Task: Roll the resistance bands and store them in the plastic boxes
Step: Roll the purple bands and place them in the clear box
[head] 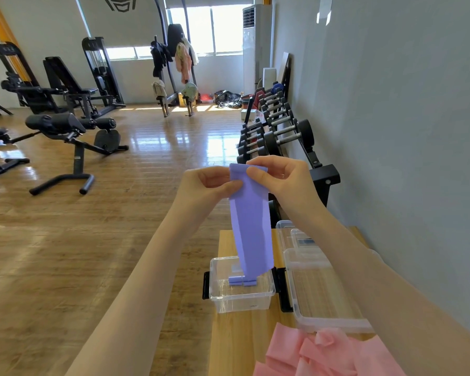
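Head view, looking down past both forearms. Left hand and right hand raised side by side at chest height, each pinching the top edge of a purple resistance band between thumb and fingers. Fingers of both curled onto the band, so neither hand free. Band hanging straight down from that grip, long axis vertical, flat face toward the camera, lower end dangling into or just above the open small plastic box on the wooden table. Something purple already lying on the box floor; whether the band's own tail or a separate rolled piece, hard to tell. Larger clear box just beside the small one on the right, another clear box behind it. Crumpled pink band heaped at the near edge of the table, unrolled and not yet boxed.

Key relation: free length entirely below the grip, both hands equally near the top edge, left at the left corner, right at the right corner. Judging from that, rolling most likely to start at the pinched end and run downward along the vertical axis, winding up the hanging length toward the box beneath. Dumbbell rack along the wall beyond, gym machines across the floor.
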